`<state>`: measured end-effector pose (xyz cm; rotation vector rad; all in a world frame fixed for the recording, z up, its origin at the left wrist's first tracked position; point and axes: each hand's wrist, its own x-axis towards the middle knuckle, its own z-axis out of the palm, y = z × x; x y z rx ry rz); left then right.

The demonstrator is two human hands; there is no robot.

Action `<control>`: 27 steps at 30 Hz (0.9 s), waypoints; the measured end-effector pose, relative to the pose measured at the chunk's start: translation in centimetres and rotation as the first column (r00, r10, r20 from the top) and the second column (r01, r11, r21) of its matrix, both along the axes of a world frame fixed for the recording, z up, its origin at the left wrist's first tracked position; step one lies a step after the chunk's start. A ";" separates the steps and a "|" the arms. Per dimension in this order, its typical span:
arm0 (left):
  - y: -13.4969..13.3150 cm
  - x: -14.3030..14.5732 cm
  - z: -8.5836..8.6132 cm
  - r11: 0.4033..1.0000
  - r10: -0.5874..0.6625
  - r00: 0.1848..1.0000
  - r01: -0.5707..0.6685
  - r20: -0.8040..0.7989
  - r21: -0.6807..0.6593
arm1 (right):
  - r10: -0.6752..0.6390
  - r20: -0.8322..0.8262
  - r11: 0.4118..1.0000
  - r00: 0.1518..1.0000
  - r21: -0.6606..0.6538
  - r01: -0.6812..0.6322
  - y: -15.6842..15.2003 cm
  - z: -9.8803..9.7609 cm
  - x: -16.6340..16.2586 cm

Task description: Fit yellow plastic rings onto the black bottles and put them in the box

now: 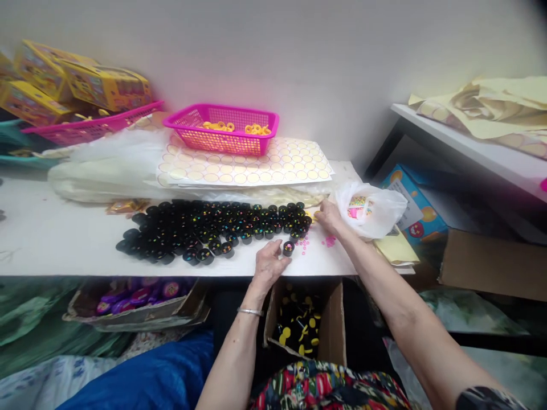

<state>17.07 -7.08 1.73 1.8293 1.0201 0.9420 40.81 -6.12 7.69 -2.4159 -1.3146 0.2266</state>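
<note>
On the white table [55, 239] lies a dense patch of several small black cups [205, 228] with coloured beads inside. My left hand [268, 263] rests at the table's front edge, fingers pinched on one black cup [288, 248]. My right hand [329, 217] is further back, fingers curled beside a white plastic bag [376, 208] of coloured beads. What the right hand grips is too small to name. Loose pink beads [329, 241] lie between the hands.
A pink basket [222, 130] with yellow rings stands on sticker sheets [256, 165] at the back. Yellow boxes [98, 85] sit at the far left. A cardboard box [299, 319] of black and yellow caps is under the table edge. A shelf [470, 148] stands at the right.
</note>
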 end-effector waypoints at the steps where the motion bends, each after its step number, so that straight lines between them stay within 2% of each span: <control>1: -0.1 -0.3 0.0 0.999 0.000 0.997 0.003 0.071 -0.046 | -0.026 -0.043 0.997 0.999 0.072 0.029 -0.7 0.1 -0.2; 4: -1.0 -1.3 0.6 0.991 0.069 0.967 -0.039 0.245 -0.126 | -0.047 -0.242 0.950 0.969 0.288 0.118 -3.3 0.4 -1.4; 7: -2.7 -1.4 1.6 0.982 0.119 0.936 -0.062 0.332 -0.177 | 0.048 -0.403 0.892 0.914 0.430 0.142 -6.2 0.5 -3.1; 9: -3.9 -0.7 2.2 0.956 0.119 0.926 -0.008 0.360 -0.295 | 0.081 -0.403 0.860 0.912 0.491 0.140 -7.8 0.6 -4.3; 12: -5.5 1.0 3.3 0.847 0.118 0.919 0.105 0.377 -0.520 | 0.073 -0.230 0.828 0.971 0.556 0.070 -9.8 0.6 -6.0; 14: -6.4 2.1 4.1 0.791 0.137 0.901 0.151 0.413 -0.593 | 0.120 -0.050 0.821 0.991 0.566 -0.071 -11.0 0.4 -7.4; 18: -8.0 3.1 5.5 0.766 0.139 0.826 0.260 0.547 -0.588 | 0.333 0.217 0.744 0.918 0.537 -0.397 -13.2 -0.5 -10.4; 22: -8.1 2.4 5.1 0.727 0.188 0.788 0.290 0.587 -0.622 | 0.487 0.272 0.700 0.830 0.447 -0.557 -14.4 -0.8 -11.6; 24: -7.6 1.6 4.5 0.697 0.178 0.826 0.277 0.535 -0.661 | 0.513 0.278 0.703 0.812 0.408 -0.583 -14.3 -0.3 -11.3; 27: -6.8 0.5 3.9 0.681 0.070 0.899 0.274 0.433 -0.679 | 0.582 0.255 0.682 0.772 0.364 -0.635 -13.7 0.4 -10.2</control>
